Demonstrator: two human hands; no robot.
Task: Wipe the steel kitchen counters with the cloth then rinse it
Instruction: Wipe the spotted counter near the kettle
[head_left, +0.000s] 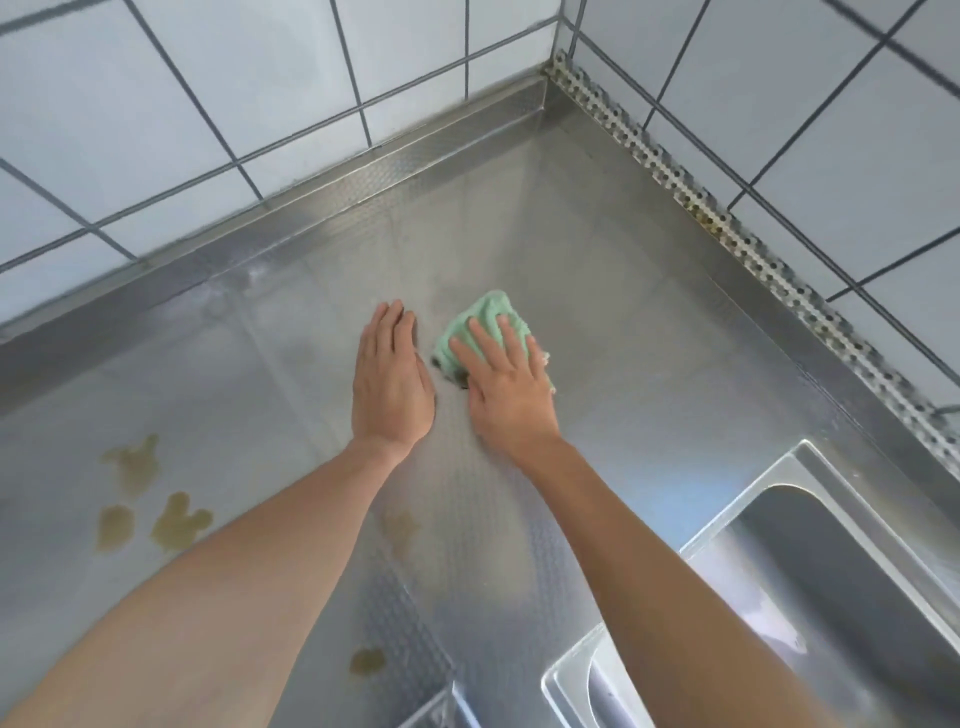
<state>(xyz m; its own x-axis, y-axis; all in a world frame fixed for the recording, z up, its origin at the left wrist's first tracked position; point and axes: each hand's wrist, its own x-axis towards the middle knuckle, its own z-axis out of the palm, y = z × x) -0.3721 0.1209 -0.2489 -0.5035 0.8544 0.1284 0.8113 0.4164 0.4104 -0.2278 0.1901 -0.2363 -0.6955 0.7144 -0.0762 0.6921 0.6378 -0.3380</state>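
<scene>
A folded green cloth (485, 314) lies on the steel counter (649, 332) near its middle. My right hand (506, 382) presses flat on the cloth with straight, spread fingers, covering its near half. Just to its left, my left hand (389, 379) rests flat on the bare steel, fingers together, not touching the cloth. Brownish-yellow spill patches (176, 522) sit on the counter at the left, and another small patch (366, 661) lies near the front edge between my forearms.
A steel sink basin (831, 566) is set into the counter at the lower right. White tiled walls (208, 104) meet in a corner behind the counter, with a perforated metal strip (691, 192) along the right wall. A raised steel upstand (311, 202) runs along the back.
</scene>
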